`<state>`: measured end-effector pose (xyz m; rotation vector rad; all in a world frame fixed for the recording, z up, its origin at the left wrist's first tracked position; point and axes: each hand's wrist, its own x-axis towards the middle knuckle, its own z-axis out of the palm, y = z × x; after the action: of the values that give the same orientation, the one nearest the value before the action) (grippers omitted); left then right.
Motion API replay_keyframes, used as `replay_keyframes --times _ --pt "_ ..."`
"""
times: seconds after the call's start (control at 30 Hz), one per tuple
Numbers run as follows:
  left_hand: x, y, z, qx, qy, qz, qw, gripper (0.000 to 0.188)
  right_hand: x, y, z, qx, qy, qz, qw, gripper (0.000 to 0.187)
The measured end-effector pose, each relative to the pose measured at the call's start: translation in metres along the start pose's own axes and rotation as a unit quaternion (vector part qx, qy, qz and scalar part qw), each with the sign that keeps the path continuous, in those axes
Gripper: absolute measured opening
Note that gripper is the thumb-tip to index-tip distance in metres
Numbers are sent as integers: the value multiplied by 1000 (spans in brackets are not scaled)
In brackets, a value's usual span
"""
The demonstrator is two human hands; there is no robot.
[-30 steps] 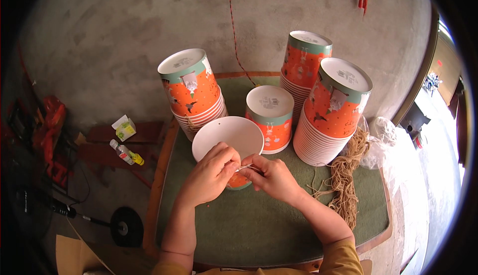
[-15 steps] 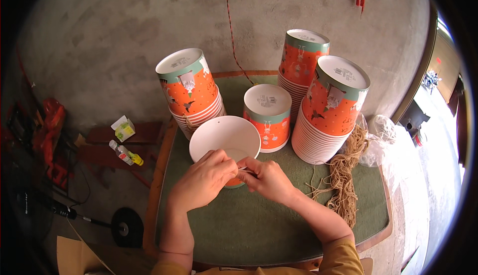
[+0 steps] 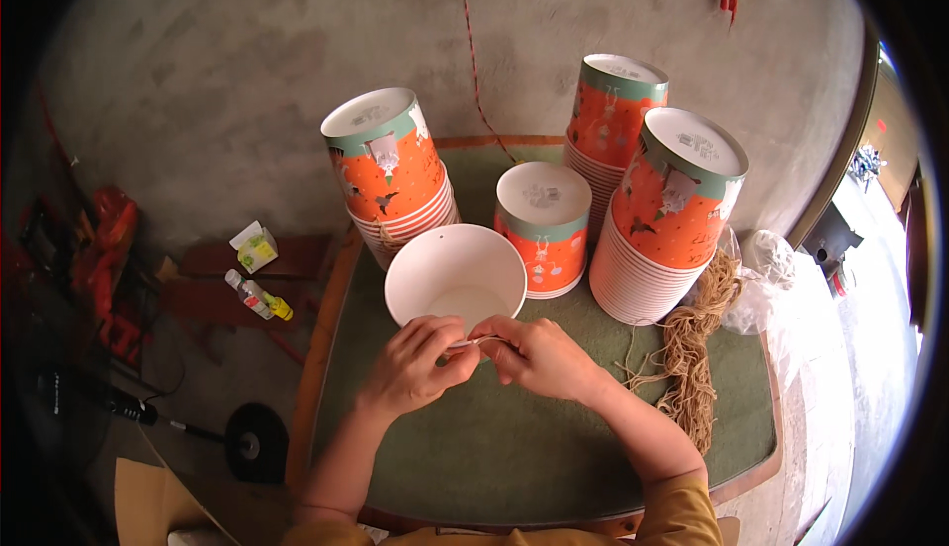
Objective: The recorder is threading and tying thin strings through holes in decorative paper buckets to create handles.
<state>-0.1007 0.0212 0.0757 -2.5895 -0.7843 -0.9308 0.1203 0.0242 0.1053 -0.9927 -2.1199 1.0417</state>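
Compared with half a second ago, the left hand [image 3: 410, 366] is turned and its fingers are more spread, so that a thin pale strand [image 3: 484, 339] is now seen more clearly between the two hands. The right hand [image 3: 547, 358] is kept in nearly the same pose, and the strand is pinched narrowly by its thumb and fingers. By the left fingertips the gap is also narrow, but whether the strand or the rim is gripped there cannot be told.

The open bucket [image 3: 455, 264] is placed upright on the green-topped table [image 3: 445, 457], just beyond the hands; its near rim is covered by them. Behind it, on the right, a single upturned bucket [image 3: 544, 264] is set close. The space beyond is blocked by the left stack [image 3: 390, 170], the front right stack [image 3: 657, 210] and the rear stack [image 3: 615, 111], all upside down. At the right, a bundle of brown twine [image 3: 692, 378] is laid near a clear plastic bag [image 3: 756, 309].
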Motion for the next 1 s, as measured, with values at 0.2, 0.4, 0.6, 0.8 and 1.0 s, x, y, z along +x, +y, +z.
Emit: replay_keyframes --times 0.2,0.4,0.6,0.8,1.0 --pt "-15 -4 25 76 104 42 991 34 -1 1 -3 -12 -3 -2 1000 18" --pt "-19 -2 30 59 130 11 990 36 -2 1 -10 85 9 16 996 26" --pt "-16 0 31 50 139 1 989 37 -3 2 -25 -34 31 -31 998 24" --pt "-8 4 33 54 143 -10 988 43 -9 5 -23 -216 61 -17 974 23" --pt "-14 5 39 56 156 -23 986 46 -19 -11 -16 -253 -107 -76 958 28"
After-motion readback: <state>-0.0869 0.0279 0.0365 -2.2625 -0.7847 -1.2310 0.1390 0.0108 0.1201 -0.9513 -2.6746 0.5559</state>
